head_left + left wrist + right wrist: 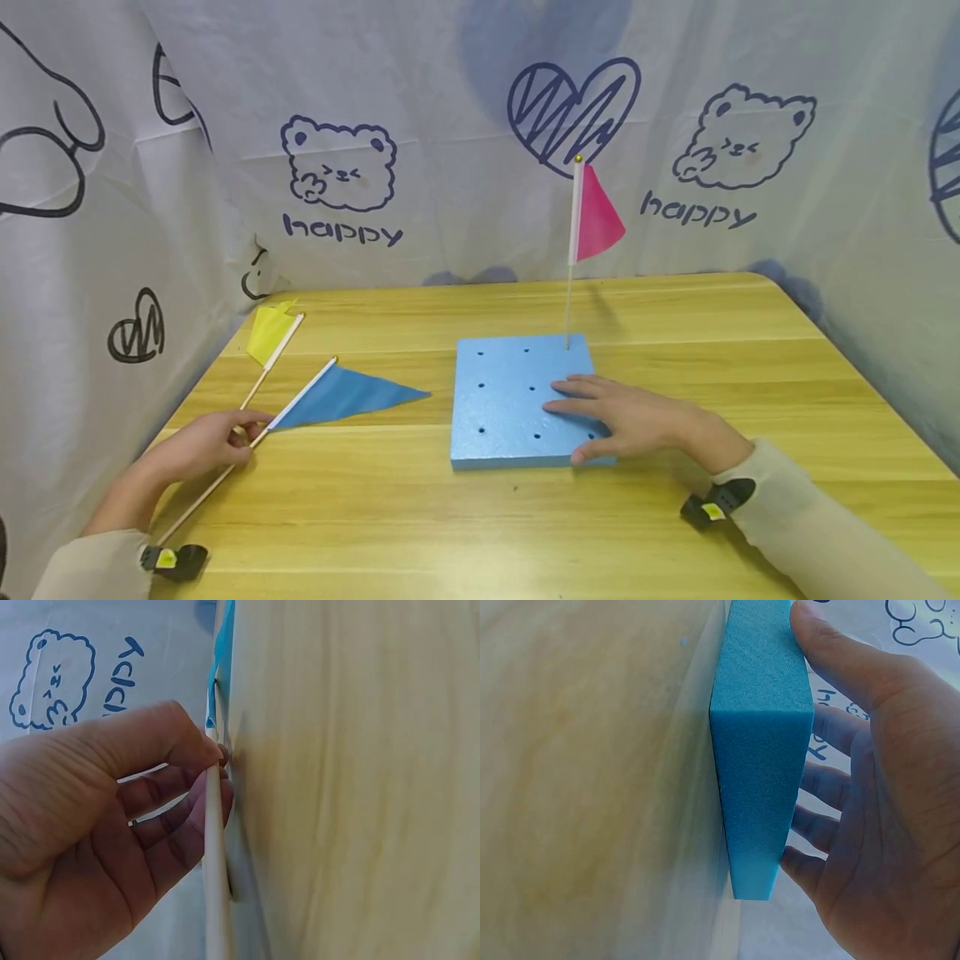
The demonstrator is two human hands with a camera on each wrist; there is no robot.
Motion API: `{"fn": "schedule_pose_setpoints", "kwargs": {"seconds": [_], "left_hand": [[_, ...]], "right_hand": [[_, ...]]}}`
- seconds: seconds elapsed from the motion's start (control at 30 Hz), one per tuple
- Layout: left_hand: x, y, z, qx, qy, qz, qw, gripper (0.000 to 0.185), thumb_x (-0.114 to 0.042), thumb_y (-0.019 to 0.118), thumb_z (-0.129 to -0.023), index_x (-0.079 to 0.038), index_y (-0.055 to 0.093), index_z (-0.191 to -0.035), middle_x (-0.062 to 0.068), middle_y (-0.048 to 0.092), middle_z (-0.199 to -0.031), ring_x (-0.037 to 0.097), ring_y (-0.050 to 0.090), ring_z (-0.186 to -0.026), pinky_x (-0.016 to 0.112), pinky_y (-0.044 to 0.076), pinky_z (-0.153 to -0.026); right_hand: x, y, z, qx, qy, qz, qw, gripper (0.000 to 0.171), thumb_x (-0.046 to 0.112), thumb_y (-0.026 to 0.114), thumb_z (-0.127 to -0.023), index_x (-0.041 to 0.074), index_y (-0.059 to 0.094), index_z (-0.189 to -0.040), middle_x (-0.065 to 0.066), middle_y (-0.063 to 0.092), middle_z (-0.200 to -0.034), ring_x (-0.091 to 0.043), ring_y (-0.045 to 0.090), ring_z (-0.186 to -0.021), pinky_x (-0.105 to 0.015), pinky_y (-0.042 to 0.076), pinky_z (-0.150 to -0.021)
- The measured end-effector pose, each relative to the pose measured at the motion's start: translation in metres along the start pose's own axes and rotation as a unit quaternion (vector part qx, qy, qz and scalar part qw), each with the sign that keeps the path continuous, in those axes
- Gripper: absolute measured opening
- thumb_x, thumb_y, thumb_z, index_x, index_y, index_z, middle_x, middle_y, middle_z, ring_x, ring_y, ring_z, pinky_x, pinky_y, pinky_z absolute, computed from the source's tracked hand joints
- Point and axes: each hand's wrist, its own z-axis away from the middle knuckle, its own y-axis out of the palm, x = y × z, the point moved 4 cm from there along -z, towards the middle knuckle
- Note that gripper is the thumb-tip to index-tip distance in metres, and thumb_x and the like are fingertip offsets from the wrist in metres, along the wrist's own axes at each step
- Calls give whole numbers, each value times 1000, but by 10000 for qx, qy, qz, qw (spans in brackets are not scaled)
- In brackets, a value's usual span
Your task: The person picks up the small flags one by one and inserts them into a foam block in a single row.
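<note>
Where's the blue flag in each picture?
Head: left of centre, the blue flag points right from its stick, pinched in the left hand.
Left wrist: a narrow strip at the top, slightly left of centre.
Right wrist: not in it.
Shared landmark: the wooden table, in all three.

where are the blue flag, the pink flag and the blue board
Blue flag (341, 395): head view, on its triangular cloth.
Pink flag (596, 218): head view, middle of its cloth.
Blue board (507, 411): head view, bare top face between holes.
</note>
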Motion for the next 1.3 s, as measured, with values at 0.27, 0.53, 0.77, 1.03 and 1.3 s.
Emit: {"fn": "schedule_pose_setpoints", "kwargs": {"seconds": [0.27, 0.53, 0.77, 1.03, 1.3], "left_hand": [[-3, 2, -4, 139, 115, 373, 9991, 52, 7, 62, -79, 13, 53, -130, 6, 57, -96, 7, 52, -69, 23, 43, -58], [-11, -3, -7, -150, 9, 175, 9997, 47, 5, 59, -83, 11, 55, -130, 4, 58, -95, 9, 55, -81, 23, 47, -62], [-15, -8, -12, -370, 102, 385, 9985, 44, 4, 60, -87, 8, 55, -130, 8, 59, -99, 13, 57, -86, 25, 50, -64], [-24, -15, -19, -689, 370, 562, 9953, 43, 5, 60, -90, 11, 52, -131, 12, 59, -102, 16, 58, -88, 25, 53, -70], [-41, -20, -26, -873, 388, 760, 9925, 45, 0, 60, -94, 7, 48, -137, 17, 58, -108, 16, 59, -92, 25, 54, -71]], "right_hand": [[0, 0, 1, -6, 28, -29, 10000, 81, 70, 56, -85, 24, 42, -150, -6, 28, -158, -33, 19, -146, -56, 24, -114], [1, 0, 1, 6, 35, -58, 10000, 81, 70, 56, -85, 23, 42, -150, -6, 28, -158, -33, 19, -146, -57, 24, -114], [1, -1, 1, 9, 50, -59, 10000, 82, 70, 56, -84, 23, 42, -150, -6, 28, -158, -33, 19, -146, -56, 24, -114], [1, -1, 1, 15, 42, -90, 9999, 81, 70, 56, -85, 23, 43, -150, -6, 28, -158, -33, 19, -146, -57, 24, -114], [1, -1, 1, -10, 17, -51, 10000, 80, 69, 57, -85, 24, 43, -150, -6, 29, -158, -33, 19, -146, -57, 24, -114]]}}
